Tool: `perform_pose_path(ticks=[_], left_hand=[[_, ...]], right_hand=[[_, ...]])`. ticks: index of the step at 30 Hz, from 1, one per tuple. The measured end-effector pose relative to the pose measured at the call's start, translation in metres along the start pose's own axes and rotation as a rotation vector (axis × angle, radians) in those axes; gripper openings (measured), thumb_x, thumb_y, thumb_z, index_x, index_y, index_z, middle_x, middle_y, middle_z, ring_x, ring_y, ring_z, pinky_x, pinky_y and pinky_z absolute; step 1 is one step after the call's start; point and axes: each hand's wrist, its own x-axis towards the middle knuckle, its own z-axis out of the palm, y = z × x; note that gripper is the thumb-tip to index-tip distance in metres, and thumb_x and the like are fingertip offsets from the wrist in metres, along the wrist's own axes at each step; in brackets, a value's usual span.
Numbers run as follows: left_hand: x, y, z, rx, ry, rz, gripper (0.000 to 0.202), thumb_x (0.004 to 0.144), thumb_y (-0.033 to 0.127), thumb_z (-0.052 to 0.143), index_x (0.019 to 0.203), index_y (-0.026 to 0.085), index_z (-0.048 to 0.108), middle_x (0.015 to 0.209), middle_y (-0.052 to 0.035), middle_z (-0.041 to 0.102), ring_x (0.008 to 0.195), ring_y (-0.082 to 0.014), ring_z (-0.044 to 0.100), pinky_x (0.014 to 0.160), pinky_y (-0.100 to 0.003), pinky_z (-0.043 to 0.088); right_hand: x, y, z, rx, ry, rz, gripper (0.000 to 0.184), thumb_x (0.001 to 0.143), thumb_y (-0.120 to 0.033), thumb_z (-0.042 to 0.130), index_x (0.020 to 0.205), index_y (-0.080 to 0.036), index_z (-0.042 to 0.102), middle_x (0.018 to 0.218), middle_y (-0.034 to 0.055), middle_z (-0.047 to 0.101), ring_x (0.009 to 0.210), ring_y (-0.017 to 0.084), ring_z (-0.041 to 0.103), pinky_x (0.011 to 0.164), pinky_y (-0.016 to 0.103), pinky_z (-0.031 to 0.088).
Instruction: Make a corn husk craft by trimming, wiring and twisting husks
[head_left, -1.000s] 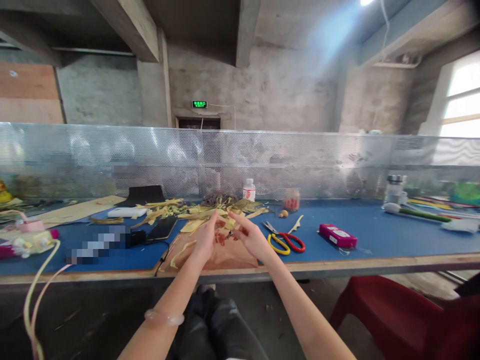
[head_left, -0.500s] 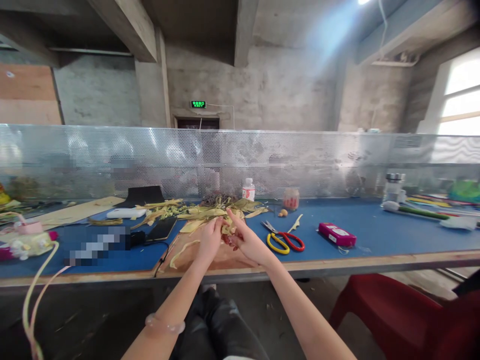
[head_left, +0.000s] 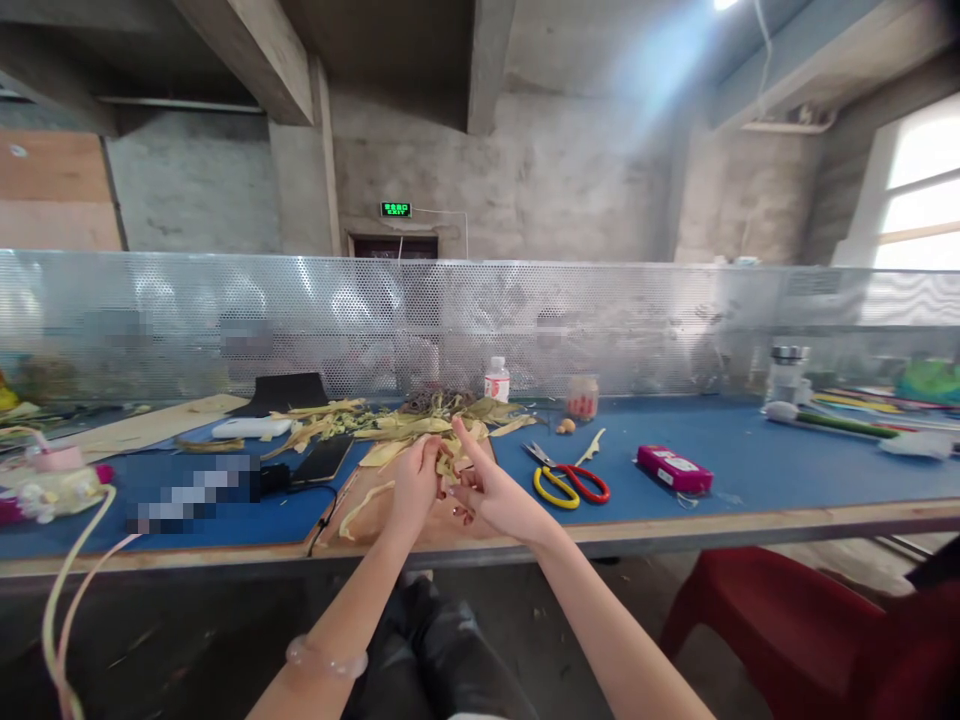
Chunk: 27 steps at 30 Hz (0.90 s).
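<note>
My left hand (head_left: pixel 417 482) is closed, its thumb and fingers pinching a pale yellow-green dried leaf (head_left: pixel 445 465) over the front of the table. My right hand (head_left: pixel 491 492) is close on its right, thumb pointing up and fingers curled in towards the same leaf. The fingers partly hide what lies between the hands. Behind them spreads a pile of dried leaves (head_left: pixel 405 427), like husks in look. A brown board (head_left: pixel 367 520) lies under the hands, with a thin pale strip (head_left: pixel 352 513) on it. Scissors (head_left: pixel 564 480) with one yellow and one red handle lie partly open to the right.
A magenta box (head_left: pixel 673 468) lies right of the scissors. At the back stand a white bottle (head_left: pixel 497 381) and a jar (head_left: pixel 583 398). A dark phone-like slab (head_left: pixel 324 459) and cable lie left. A perforated metal screen (head_left: pixel 637 320) closes the back; a red chair (head_left: pixel 780 610) stands right.
My hands have drawn slightly apart, and the right fingers have opened a little from around the leaf. The things on the table have not moved.
</note>
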Motion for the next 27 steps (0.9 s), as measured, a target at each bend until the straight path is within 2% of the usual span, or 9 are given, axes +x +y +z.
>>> perform_pose_path(ticks=[2,5,7,10,14,17,22,25,27], left_hand=[[-0.002,0.007,-0.003,0.042,0.011,0.054,0.034,0.089,0.041,0.033,0.074,0.018,0.053,0.057,0.0011,0.055,0.039,-0.0103,0.046,0.039,-0.022,0.036],[-0.007,0.021,-0.009,0.137,0.064,0.207,0.032,0.089,0.034,0.033,0.076,0.019,0.057,0.073,-0.0022,0.062,0.061,-0.0141,0.057,0.054,-0.023,0.043],[-0.011,0.033,-0.014,0.19,0.098,0.276,0.03,0.089,0.033,0.034,0.077,0.02,0.058,0.073,-0.0019,0.062,0.067,-0.0152,0.058,0.06,-0.024,0.044],[-0.018,0.048,-0.02,0.275,0.133,0.277,0.029,0.088,0.034,0.035,0.076,0.021,0.058,0.052,0.0029,0.051,0.046,-0.0125,0.048,0.05,-0.023,0.037],[-0.024,0.06,-0.025,0.24,0.083,0.24,0.029,0.089,0.036,0.034,0.075,0.022,0.055,0.039,0.0069,0.037,0.033,-0.0109,0.038,0.041,-0.022,0.031],[-0.025,0.064,-0.028,0.229,0.038,0.226,0.03,0.09,0.037,0.034,0.073,0.022,0.054,0.038,0.0066,0.037,0.033,-0.0108,0.038,0.04,-0.022,0.03],[-0.017,0.064,-0.031,0.293,-0.014,0.253,0.031,0.09,0.036,0.033,0.071,0.021,0.054,0.04,0.0063,0.034,0.035,-0.0112,0.037,0.042,-0.022,0.029],[-0.005,0.057,-0.031,0.349,-0.008,0.272,0.032,0.091,0.035,0.031,0.071,0.02,0.052,0.043,0.0053,0.037,0.039,-0.0121,0.039,0.045,-0.023,0.029],[0.004,0.049,-0.032,0.408,0.006,0.301,0.031,0.091,0.034,0.031,0.071,0.02,0.051,0.047,0.0037,0.042,0.043,-0.0128,0.042,0.048,-0.024,0.03]], right_hand=[[-0.003,-0.003,0.0,-0.028,0.008,-0.049,0.078,0.081,-0.023,0.052,0.144,-0.03,0.006,0.065,-0.0042,0.039,0.053,0.01,0.032,0.054,0.025,0.044],[-0.01,-0.014,0.001,-0.051,-0.002,-0.087,0.075,0.084,-0.023,0.05,0.144,-0.03,0.006,0.062,-0.0046,0.037,0.054,0.011,0.031,0.054,0.025,0.044],[-0.015,-0.024,0.003,-0.046,-0.018,-0.094,0.075,0.084,-0.023,0.05,0.144,-0.031,0.005,0.061,-0.005,0.035,0.053,0.011,0.03,0.054,0.025,0.044],[-0.021,-0.039,0.005,-0.034,-0.038,-0.108,0.074,0.084,-0.022,0.051,0.144,-0.032,0.007,0.061,-0.0049,0.036,0.052,0.011,0.029,0.053,0.025,0.045],[-0.027,-0.051,0.003,-0.015,-0.081,-0.103,0.072,0.084,-0.021,0.049,0.143,-0.035,0.01,0.074,-0.002,0.051,0.051,0.009,0.032,0.051,0.024,0.045],[-0.031,-0.052,-0.002,-0.012,-0.09,-0.093,0.073,0.083,-0.021,0.05,0.143,-0.036,0.011,0.095,0.0021,0.058,0.05,0.007,0.035,0.049,0.024,0.047],[-0.027,-0.046,-0.013,-0.082,-0.097,-0.101,0.069,0.082,-0.021,0.052,0.141,-0.035,0.019,0.118,0.0056,0.054,0.053,0.006,0.04,0.046,0.022,0.048],[-0.017,-0.041,-0.019,-0.11,-0.079,-0.145,0.067,0.081,-0.02,0.053,0.14,-0.034,0.024,0.118,0.0056,0.054,0.052,0.005,0.042,0.044,0.02,0.048],[-0.009,-0.037,-0.023,-0.116,-0.11,-0.141,0.068,0.081,-0.018,0.052,0.141,-0.033,0.023,0.104,0.0037,0.06,0.051,0.006,0.043,0.045,0.02,0.048]])
